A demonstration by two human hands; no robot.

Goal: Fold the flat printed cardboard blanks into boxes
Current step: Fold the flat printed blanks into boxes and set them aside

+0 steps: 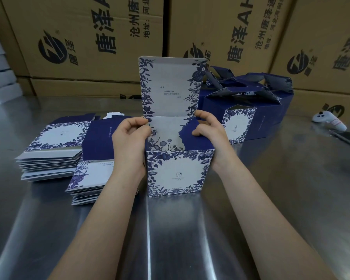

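Head view. Entry: one blue-and-white floral box (180,172), part-folded, standing base down on the steel tabletop (190,229) between my forearms, top open.

- Lid panel (168,87): upright at the back, not closed.
- Left hand (129,136): fingers curled, pinching the box's left top edge. What lies under them is hidden.
- Right hand (208,130): fingers clamped on the dark-blue side flap (187,131), which leans inward over the opening.
- Flat blanks (55,150): two stacks just left of the box. The nearer one is beside my left forearm; touching or not, I cannot tell.
- Finished boxes (240,118): grouped behind and to the right, top flaps raised.
- Also present: white handheld controller (329,121), far right; brown shipping cartons (79,37) along the back.

Risks, as I judge them:

1. The side flap may crease off its score line if I push it down at a slant. Its edge looks uneven from here; die-cut or bent, I cannot tell.
2. The walls may go out of square if my two hands press unevenly, and then the lid would not seat.
3. The lid panel, brought down before both side flaps are in, could catch on one and buckle.
4. The box may skate on the slick steel, since only my grip braces it.
5. My left forearm may nudge the nearer stack and fan the blanks out.
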